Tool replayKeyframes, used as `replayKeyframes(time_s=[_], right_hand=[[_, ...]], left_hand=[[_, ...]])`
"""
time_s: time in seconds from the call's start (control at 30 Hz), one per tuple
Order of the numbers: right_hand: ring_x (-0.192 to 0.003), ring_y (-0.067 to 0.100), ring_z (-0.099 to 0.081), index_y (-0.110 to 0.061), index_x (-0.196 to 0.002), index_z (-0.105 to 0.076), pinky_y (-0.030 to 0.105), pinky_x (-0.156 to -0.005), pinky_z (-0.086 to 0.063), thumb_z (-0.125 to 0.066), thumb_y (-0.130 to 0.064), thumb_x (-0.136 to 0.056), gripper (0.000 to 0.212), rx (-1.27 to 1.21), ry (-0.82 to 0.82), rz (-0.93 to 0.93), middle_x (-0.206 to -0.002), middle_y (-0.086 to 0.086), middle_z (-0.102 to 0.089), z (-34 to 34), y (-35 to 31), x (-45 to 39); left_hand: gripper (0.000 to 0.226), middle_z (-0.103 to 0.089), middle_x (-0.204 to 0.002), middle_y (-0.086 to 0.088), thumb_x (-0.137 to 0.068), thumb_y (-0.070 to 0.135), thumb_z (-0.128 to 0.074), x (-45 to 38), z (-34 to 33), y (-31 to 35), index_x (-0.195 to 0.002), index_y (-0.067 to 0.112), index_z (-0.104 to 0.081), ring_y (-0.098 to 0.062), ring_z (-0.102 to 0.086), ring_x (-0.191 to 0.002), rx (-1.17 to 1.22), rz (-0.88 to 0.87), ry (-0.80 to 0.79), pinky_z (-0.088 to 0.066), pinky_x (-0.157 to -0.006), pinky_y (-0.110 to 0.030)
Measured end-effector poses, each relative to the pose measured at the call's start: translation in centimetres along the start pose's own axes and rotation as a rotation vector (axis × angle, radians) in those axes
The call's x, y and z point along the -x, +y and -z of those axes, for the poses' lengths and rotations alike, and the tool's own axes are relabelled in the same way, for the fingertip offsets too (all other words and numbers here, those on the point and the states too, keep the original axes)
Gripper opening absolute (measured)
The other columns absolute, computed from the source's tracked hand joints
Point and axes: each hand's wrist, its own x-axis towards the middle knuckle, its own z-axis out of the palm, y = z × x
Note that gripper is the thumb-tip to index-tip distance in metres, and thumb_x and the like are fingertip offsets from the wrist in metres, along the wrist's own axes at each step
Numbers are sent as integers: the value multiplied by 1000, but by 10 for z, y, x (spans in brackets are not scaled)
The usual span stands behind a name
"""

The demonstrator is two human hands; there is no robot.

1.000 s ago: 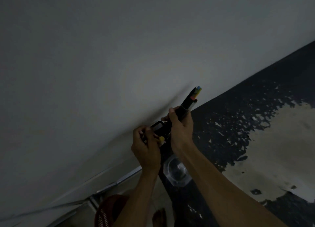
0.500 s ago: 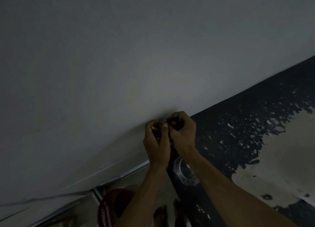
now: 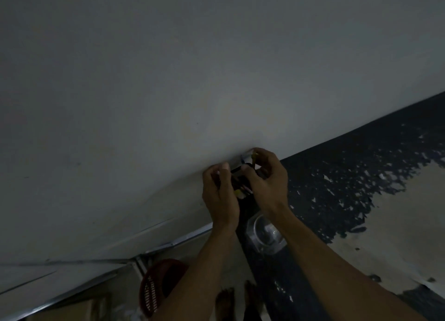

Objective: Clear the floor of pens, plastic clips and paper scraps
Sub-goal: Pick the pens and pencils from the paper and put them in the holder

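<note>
A: What are the hands doing at the middle of the frame?

B: They meet close together in front of the pale wall [image 3: 168,92]. The left hand [image 3: 220,195] has its fingers curled round a dark bundle of pens [image 3: 240,185], coloured ends poking out near its palm. The right hand [image 3: 268,176] pinches the upper part of the same bundle, where a small yellowish bit and a pale strip show between finger and thumb.

A: A clip or a scrap?

B: Too dim and small to tell. I'd judge the two-handed hold is for gathering loose pieces into one tidy bunch so nothing slips.

A: So the pens are off the floor?

B: These are, held in the air between both hands, well above the dark floor [image 3: 337,188] with its worn, flaking patches at right.

A: What lies below?

B: Just under the right wrist sits a clear plastic container [image 3: 266,234] on the floor, probably kept near so the collected items can be dropped in. At lower left of centre stands a red slotted basket [image 3: 156,289], and bare feet [image 3: 225,301] show at the bottom edge. A metal strip [image 3: 178,238] runs along the wall's foot.
</note>
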Motion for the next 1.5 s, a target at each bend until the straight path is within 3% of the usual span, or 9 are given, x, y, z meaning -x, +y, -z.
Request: replayKeyframes(time_s=[0.17,0.33,0.47,0.63,0.77,0.83,0.97,1.33,1.5], right_hand=[[-116,5,-53,-22,-133,-53,0,-87,-38,-69,-23,-87,48,84,21,-50,-124,-3,-60,15,-5,3],[-121,6,-47,-20,-133,-51,10,-102,-33,-67,-22,-90,46,204,29,144,-130,-3,-53,22,-21,14],[-113,17,-51,-13,-123,-57,-1,-91,-31,-65,-15,-89,35,312,2,328,-120,4,-55,16,-38,26],[-102,13,-51,-11,-114,-61,-1,-82,-33,-67,-10,-86,28,376,-98,436,-112,5,-57,-1,-69,58],[-103,16,-53,-15,-112,-60,24,-89,-43,-63,-16,-88,24,454,-320,378,-110,3,-57,-26,-86,89],[-102,17,-53,-17,-111,-60,32,-89,-46,-63,-20,-88,23,519,-448,344,-107,2,-56,-41,-91,109],[-99,16,-56,-20,-111,-61,32,-86,-49,-65,-27,-87,25,603,-680,335,-106,0,-58,-79,-104,173],[-92,17,-59,-16,-105,-66,33,-83,-53,-70,-25,-81,25,522,-964,465,-97,4,-64,-186,-137,445],[-84,15,-59,-15,-102,-69,26,-78,-50,-72,-23,-79,25,518,-1105,502,-90,3,-64,-222,-142,557]], left_hand=[[14,-57,-98,15,-99,44,-42,1,2,9,-99,33,-52,3,-55,-87,20,157,-22,-43,-76,-17],[32,-55,-105,17,-96,56,-38,4,18,12,-111,32,-51,-12,-54,-106,-15,134,-49,-41,-94,-33],[14,-55,-101,15,-98,48,-40,10,45,25,-98,39,-51,-12,-55,-99,-90,68,-20,-44,-93,-37],[33,-52,-122,-1,-94,26,-59,26,104,40,-123,13,-52,-18,-56,-105,-280,-98,6,-43,-74,-10],[35,-49,-122,4,-92,13,-59,43,165,54,-126,16,-49,-15,-57,-103,-402,-193,50,-49,-81,-27],[36,-50,-124,1,-92,9,-57,54,198,61,-127,15,-50,-13,-56,-100,-428,-205,76,-46,-79,-23],[34,-50,-124,-2,-93,7,-53,87,282,74,-127,12,-51,-11,-54,-95,-476,-228,159,-40,-74,-19],[23,-60,-103,-3,-89,9,-59,253,552,54,-112,11,-57,-12,-57,-77,-541,-86,444,-40,-58,-17],[18,-60,-83,0,-85,8,-63,326,644,30,-100,16,-57,-24,-63,-80,-467,11,575,-50,-67,-28]])
